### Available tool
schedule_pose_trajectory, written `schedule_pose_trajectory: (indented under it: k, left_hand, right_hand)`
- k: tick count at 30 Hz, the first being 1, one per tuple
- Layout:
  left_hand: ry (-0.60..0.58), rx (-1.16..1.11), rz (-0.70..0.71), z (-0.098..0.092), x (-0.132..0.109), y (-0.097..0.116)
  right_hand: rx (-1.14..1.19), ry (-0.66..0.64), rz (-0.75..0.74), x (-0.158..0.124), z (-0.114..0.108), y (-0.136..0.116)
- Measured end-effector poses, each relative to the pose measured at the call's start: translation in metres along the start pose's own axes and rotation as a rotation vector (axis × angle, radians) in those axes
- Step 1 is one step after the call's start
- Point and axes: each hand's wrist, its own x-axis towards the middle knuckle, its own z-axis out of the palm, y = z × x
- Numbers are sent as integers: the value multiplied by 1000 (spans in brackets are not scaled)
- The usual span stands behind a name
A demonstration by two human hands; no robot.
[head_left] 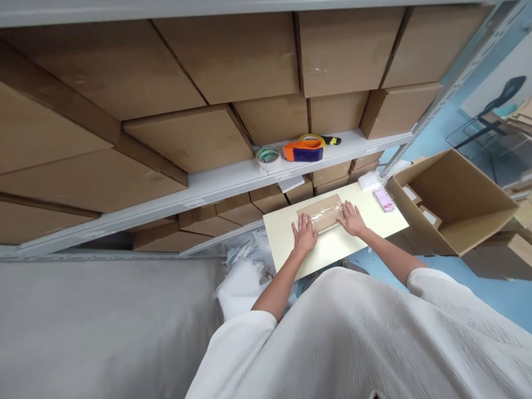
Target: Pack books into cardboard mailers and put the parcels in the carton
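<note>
A small flat brown cardboard parcel (322, 211) with a strip of clear tape along its top lies on a pale cream table (332, 246). My left hand (304, 234) rests flat on the parcel's near left end, fingers spread. My right hand (352, 219) lies flat on its right end, fingers stretched out. Neither hand grips anything.
An orange and blue tape dispenser (303, 149) and a roll of tape (268, 157) sit on the grey shelf (216, 185), between rows of brown boxes. An open cardboard box (453, 199) stands right of the table, a white pad (369, 180) and pink item (383, 199) near it.
</note>
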Motion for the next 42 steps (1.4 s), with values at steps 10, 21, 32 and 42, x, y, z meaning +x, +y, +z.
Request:
schedule_pose_trajectory:
  k: [10, 21, 32, 42]
  left_hand:
    - [43, -42, 139, 9, 29, 56]
    - [48, -181, 221, 77, 115, 178]
    - [50, -571, -297, 160, 208, 220]
    - [65, -653, -488, 185, 206, 211]
  right_hand:
    - [162, -6, 155, -13, 12, 106]
    - [179, -182, -33, 30, 25, 205]
    - [208, -221, -248, 112, 6, 257]
    - [150, -329, -126, 192, 4, 231]
